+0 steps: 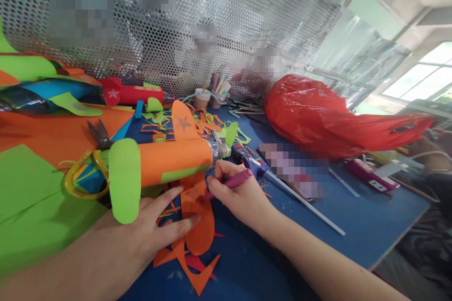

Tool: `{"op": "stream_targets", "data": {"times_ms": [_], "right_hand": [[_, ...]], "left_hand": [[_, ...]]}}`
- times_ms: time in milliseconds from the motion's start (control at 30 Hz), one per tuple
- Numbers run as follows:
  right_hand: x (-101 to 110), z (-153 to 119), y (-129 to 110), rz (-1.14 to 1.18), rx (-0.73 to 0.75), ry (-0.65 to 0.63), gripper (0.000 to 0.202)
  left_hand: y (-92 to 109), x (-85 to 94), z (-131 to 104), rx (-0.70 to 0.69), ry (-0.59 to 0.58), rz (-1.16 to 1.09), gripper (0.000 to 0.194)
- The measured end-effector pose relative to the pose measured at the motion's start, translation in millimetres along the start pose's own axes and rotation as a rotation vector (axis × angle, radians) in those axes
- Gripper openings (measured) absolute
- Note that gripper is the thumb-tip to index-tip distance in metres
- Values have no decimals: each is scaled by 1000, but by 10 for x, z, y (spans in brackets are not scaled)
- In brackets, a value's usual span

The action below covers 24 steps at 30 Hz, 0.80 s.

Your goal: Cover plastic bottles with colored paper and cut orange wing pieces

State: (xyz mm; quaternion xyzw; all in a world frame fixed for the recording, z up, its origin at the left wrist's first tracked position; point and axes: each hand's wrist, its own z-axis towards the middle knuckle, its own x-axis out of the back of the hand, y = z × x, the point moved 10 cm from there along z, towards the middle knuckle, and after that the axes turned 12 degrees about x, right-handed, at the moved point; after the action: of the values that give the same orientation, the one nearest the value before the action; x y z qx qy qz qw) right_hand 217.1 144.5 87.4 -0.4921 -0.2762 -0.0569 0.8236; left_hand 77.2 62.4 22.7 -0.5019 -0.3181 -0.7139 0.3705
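A toy plane with an orange paper body [176, 157] lies on the blue table, a green oval piece [124, 181] at its left end and a clear bottle neck at its right. Its far orange wing [184, 122] bears a dark star. My right hand [235, 193] is closed round a purple marker [238, 178], whose tip is at the near orange wing [201, 225]; a faint star mark shows there. My left hand [151, 225] rests with fingers spread, the fingertips on the near wing and beside the body.
Yellow-handled scissors [86, 174] lie at left on orange and green paper. Paper scraps [197, 268] surround the plane. Right of it are a blue glue gun [252, 162] with a white stick, a phone-like object [293, 171] and a red plastic bag [307, 113]. Cups stand behind.
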Motion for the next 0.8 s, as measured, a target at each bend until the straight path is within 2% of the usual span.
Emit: {"op": "stream_targets", "data": {"times_ms": [133,233,500,800], "right_hand": [[2,3,4,10,1,12,23],[-10,-1,19,15,-4,-2,23],[1,-1,-13,7,14,5,24],[10,-5,22,9,-12,15,23]], "left_hand": [[-22,-62,5,14,-65,49,76],[-30,-52,10,20,-51,53,75],[-15,-106,-5,-1,-81,157,87],[-31,-50,11,16,-41,64,71]]}}
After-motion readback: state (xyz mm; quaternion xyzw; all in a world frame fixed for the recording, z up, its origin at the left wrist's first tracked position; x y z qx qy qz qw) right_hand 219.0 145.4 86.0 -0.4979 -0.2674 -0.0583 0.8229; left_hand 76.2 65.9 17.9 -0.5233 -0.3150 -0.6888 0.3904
